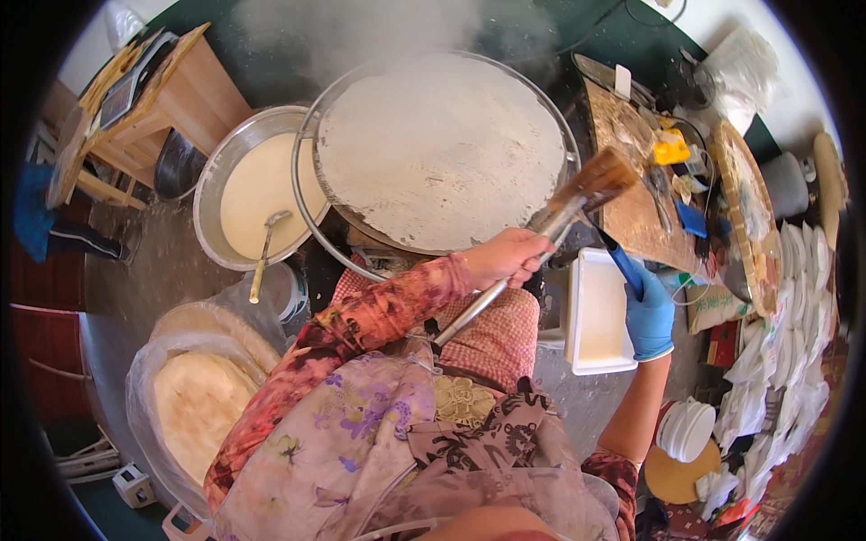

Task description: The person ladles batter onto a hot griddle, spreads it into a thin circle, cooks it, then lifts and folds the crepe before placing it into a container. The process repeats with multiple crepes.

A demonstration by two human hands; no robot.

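My left hand (510, 257) is closed round a long metal handle (471, 314), which slants up to the right before me. At its upper end is a flat, brown brush-like head (603, 178); I cannot tell which handle carries it. My right hand (649, 311), in a blue glove, grips a blue-handled tool (621, 261) whose far end meets that head. Just beyond lies a round griddle (442, 149) covered in a pale batter layer, steaming at the back. Below the tool, beside my right hand, stands a white rectangular tub (602, 316) with pale contents.
At left, a metal basin (209, 212) holds pale batter and a ladle (264, 248). Round flatbreads (200, 410) lie in clear plastic nearer me. A metal ring (302, 194) surrounds the griddle. A cluttered wooden table (631, 225) stands at right; another person's leg (86, 239) shows far left.
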